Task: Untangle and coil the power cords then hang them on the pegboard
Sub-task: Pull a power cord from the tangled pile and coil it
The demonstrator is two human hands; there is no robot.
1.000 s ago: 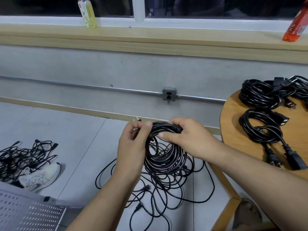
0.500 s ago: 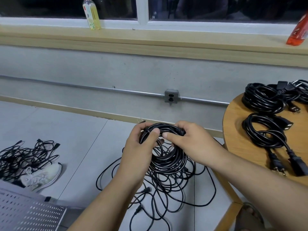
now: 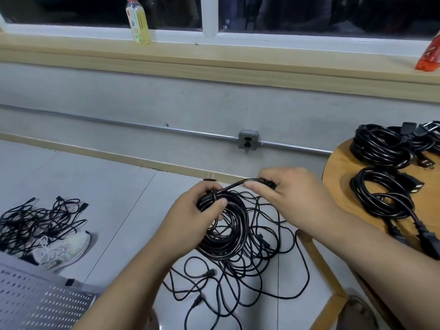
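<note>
Two hands in play. The left hand [image 3: 190, 217] is curled round the top of a round coil of black power cord [image 3: 228, 234], with the thumb pressed across the bundled loops. It sits just below the grey metal wall socket box [image 3: 248, 141]. The right hand [image 3: 295, 194], below and right of that box, pinches the cord's black plug end [image 3: 266, 182] between thumb and fingers. A short stretch of cord bridges from the plug to the coil.

Under the coil, further below the box, loose black cords [image 3: 238, 289] sprawl over the floor. How many, I cannot tell.

Far down-left of the box there's a second tangled pile of thin black cords [image 3: 35, 222], with one pale sneaker [image 3: 62, 251] at its edge. One perforated grey metal pegboard [image 3: 35, 303] lies lower still.

Right of the box is one round wooden table [image 3: 338, 163] carrying two whole coiled black cords, a far one [image 3: 378, 151] and a near one [image 3: 381, 198]. A third [image 3: 428, 141] is cut by the frame edge.

Up-left of the box stands one clear plastic bottle of yellow liquid [image 3: 139, 22], its label print too small to read. Far up-right is one orange packet [image 3: 431, 55], its print unreadable.
</note>
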